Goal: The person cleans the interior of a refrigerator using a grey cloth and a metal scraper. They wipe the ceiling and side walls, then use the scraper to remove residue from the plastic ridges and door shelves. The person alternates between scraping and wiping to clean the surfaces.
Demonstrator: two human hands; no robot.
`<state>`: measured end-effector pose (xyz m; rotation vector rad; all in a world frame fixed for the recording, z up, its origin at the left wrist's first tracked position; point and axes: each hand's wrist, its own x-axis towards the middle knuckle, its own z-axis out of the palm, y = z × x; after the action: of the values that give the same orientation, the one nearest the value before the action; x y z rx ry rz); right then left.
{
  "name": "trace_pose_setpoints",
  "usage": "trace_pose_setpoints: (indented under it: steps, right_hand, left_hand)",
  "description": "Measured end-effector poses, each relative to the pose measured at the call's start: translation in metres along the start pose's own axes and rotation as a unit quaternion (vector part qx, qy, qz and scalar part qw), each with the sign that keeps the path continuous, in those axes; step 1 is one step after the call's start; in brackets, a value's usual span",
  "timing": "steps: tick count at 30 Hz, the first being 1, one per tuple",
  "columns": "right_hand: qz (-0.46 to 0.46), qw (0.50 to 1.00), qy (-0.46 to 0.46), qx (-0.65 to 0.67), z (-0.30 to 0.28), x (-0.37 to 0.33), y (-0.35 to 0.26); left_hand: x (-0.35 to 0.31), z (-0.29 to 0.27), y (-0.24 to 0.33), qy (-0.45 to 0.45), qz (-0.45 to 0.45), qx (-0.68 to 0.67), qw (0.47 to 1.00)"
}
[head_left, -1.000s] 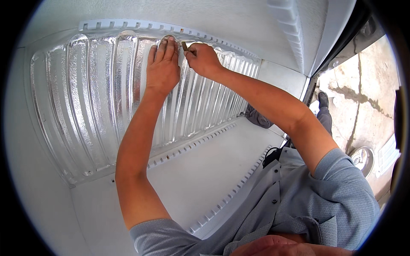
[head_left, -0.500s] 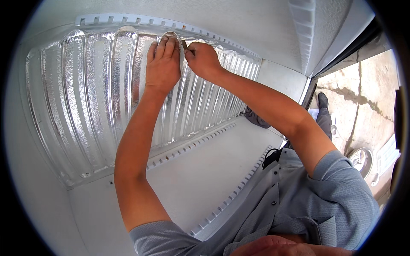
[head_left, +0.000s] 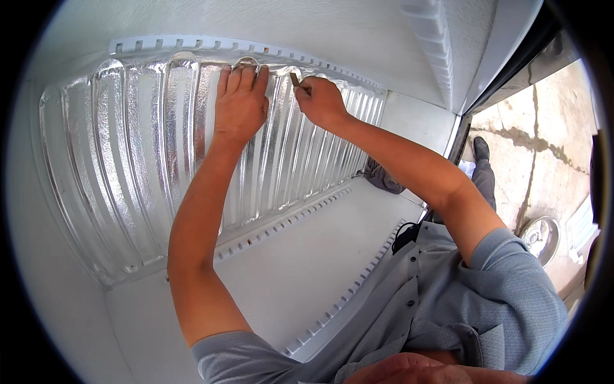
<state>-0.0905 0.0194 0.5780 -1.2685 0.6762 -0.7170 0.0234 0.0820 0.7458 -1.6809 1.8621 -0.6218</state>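
A silvery foil panel (head_left: 149, 153) with long looping tubes under it covers the wall of a white cabinet. My left hand (head_left: 240, 107) lies with fingers stretched against the panel. Its fingertips reach the rounded tube bend (head_left: 245, 61) at the panel's upper edge. To its right, my right hand (head_left: 321, 102) is closed on a small flat brownish tool (head_left: 294, 79), whose short end sticks out past the thumb. The rest of that tool is hidden in the fist. Its tip is close to the foil near the upper edge; whether it touches, I cannot tell.
White notched rails run above the panel (head_left: 192, 43), below it (head_left: 281, 229) and along the cabinet's near side (head_left: 358, 288). A dark bundled cloth (head_left: 382, 177) lies at the far end. Outside the opening, a round metal part (head_left: 540, 240) rests on the cracked floor (head_left: 505, 128).
My right hand has moved right with the small flat tool, away from my left hand, and more of the tool shows. The left hand stays by the same tube bend, fingers slightly more spread.
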Motion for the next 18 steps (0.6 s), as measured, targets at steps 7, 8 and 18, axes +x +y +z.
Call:
trace_pose_setpoints:
  steps: [7,8,18]
  right_hand:
    - [0.012,1.000,-0.024,-0.010,-0.001,0.005,0.000]
    - [0.008,1.000,-0.023,-0.011,0.000,0.008,0.002]
    - [0.005,1.000,-0.006,0.018,0.016,0.020,-0.002]
  left_hand:
    - [0.012,0.018,0.018,0.005,-0.049,0.068,0.996]
    - [0.012,0.021,0.017,0.010,-0.044,0.075,0.996]
    - [0.010,0.025,0.011,-0.030,0.024,0.099,0.994]
